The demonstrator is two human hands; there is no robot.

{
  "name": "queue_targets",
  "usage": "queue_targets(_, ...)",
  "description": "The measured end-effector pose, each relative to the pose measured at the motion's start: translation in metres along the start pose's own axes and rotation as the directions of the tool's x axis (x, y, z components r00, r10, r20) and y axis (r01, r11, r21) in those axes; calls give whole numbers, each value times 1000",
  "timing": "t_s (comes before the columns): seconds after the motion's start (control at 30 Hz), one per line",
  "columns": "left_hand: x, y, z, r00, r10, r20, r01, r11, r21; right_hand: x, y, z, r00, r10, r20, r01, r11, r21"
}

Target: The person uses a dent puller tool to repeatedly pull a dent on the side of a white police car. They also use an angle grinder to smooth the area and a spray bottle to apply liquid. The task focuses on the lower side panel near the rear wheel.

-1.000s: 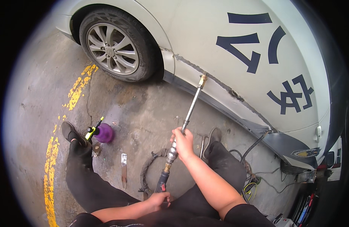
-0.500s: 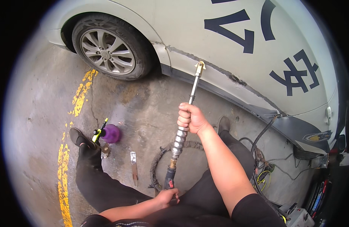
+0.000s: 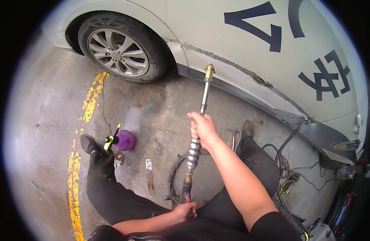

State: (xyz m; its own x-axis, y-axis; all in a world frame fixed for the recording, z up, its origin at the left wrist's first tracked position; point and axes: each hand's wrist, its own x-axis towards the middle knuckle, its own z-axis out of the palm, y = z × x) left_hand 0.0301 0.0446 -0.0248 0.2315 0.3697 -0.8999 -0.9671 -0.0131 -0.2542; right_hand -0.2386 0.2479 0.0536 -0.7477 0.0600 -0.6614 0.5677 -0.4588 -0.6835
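Observation:
A long slide-hammer dent puller (image 3: 193, 154), with a chrome shaft, a ribbed metal weight and a black rear grip with a red switch, points away from me. My right hand (image 3: 203, 127) is wrapped round its middle, just above the ribbed weight. At the near end my left hand (image 3: 185, 211) is closed round the black grip, partly hidden by its own fingers. The brass-coloured tip (image 3: 209, 71) shows in front of the car's lower door panel (image 3: 229, 76); I cannot tell whether it touches. A scraped dark crease (image 3: 249, 75) runs along that panel.
The car's wheel (image 3: 118, 54) is at the far left. Between my feet are a purple spray bottle (image 3: 126, 140), a flat metal strip (image 3: 149, 176) and a thick wrapped cable (image 3: 175, 176). More cables (image 3: 283, 172) lie by my right leg, near a grey machine (image 3: 322, 233).
The view has shifted, so the car and floor sit farther right. The puller has turned about its length, and its tip has moved left relative to the panel. Both hands keep their grip.

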Motion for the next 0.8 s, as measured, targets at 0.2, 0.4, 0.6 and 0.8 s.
queue_targets(0.2,-8,8,4,996,86,6,-86,995,-43,12,11,16,985,-171,-39,170,985,-36)
queue_targets(0.4,-23,16,8,991,120,54,-115,990,-82,18,1,18,967,-239,-93,229,967,-111)
queue_targets(0.6,-27,17,9,992,113,62,-108,991,-84,14,-3,19,966,-232,-117,224,972,-76)
queue_targets(0.8,-30,19,7,979,149,140,-125,978,-167,14,-2,18,956,-261,-133,250,963,-98)
